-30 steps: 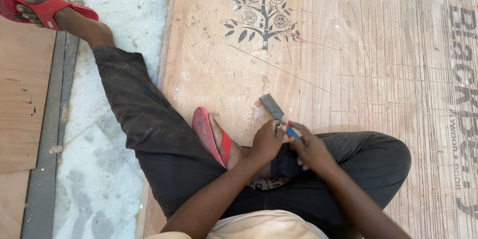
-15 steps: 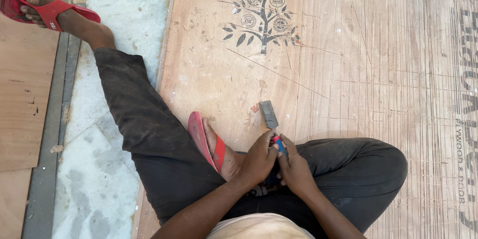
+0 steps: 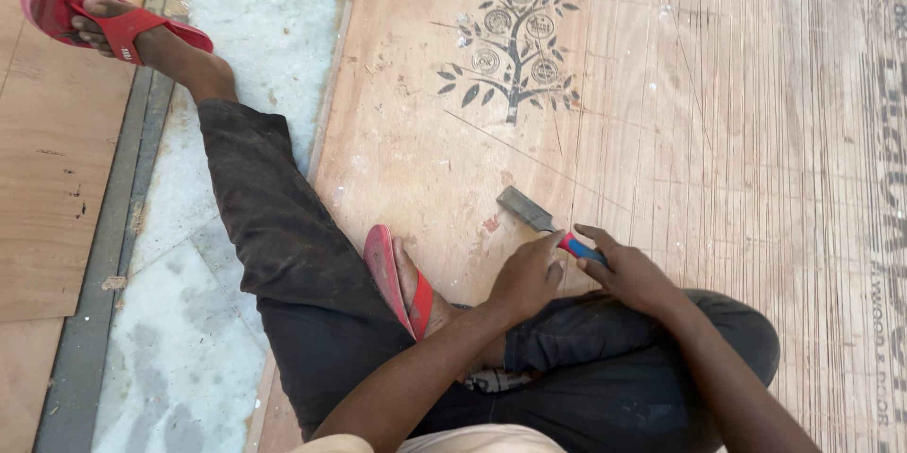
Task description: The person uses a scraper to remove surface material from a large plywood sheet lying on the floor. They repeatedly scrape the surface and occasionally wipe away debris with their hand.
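Both hands' (image 3: 586, 269) grip around chisel (image 3: 548, 223) handle, blade beyond fingertips, over plywood (image 3: 661, 132).

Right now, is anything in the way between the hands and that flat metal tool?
Nothing visible is. The right hand already grips the red-and-blue handle of the flat grey metal chisel, and the left hand touches it beside the handle. The blade rests on the brown plywood sheet.
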